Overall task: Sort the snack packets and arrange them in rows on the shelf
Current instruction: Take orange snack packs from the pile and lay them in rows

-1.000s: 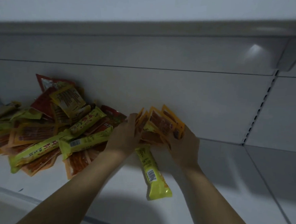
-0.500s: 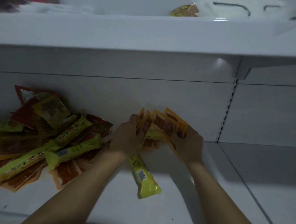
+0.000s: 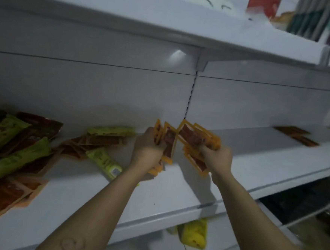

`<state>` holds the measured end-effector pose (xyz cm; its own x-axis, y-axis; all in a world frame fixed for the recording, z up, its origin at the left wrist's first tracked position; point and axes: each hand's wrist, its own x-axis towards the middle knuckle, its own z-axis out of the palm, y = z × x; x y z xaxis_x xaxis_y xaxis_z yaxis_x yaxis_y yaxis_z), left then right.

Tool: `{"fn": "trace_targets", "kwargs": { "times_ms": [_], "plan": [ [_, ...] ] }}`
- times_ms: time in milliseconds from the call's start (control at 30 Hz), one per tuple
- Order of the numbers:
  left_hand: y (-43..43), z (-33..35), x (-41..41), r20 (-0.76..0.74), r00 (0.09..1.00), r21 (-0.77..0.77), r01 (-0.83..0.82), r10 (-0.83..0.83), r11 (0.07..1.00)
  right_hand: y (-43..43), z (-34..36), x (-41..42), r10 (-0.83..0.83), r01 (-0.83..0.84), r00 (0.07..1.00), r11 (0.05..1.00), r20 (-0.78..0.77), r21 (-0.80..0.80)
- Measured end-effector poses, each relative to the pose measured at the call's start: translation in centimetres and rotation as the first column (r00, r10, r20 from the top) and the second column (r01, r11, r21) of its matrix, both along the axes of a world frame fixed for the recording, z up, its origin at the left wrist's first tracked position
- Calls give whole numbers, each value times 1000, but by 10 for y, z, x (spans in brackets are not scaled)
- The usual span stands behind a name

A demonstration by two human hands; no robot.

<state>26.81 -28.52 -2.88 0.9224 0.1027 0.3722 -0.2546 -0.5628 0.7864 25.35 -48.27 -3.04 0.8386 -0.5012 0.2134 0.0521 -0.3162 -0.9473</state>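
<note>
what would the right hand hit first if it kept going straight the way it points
Probably the back panel, led by the orange packets the right hand grips; only bare shelf seems to lie between, though depth is unclear.

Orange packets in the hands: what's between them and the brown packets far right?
Nothing. In the head view, the shelf between the orange packets and brown packets is bare.

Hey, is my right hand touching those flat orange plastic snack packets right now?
Touching. The head view shows the right hand gripping the lower part of the fanned flat orange plastic snack packets.
</note>
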Motion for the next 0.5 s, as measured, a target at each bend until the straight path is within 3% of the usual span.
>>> {"fn": "trace_targets", "kwargs": {
  "times_ms": [100, 333, 500],
  "plan": [
    [-35, -1, 0, -34, 999, -86, 35, -38, 996, -31, -4, -9, -132, 132, 991, 990, -15, 41],
    [-149, -1, -2, -29, 993, -121, 112, -117, 986, -134, -7, -26, -244, 242, 970, 959, -6, 148],
    [-263, -4, -6, -47, 984, -107, 165, -170, 981, -245, -9, -44, -318, 317, 948, 943, -5, 105]
  ]
}}
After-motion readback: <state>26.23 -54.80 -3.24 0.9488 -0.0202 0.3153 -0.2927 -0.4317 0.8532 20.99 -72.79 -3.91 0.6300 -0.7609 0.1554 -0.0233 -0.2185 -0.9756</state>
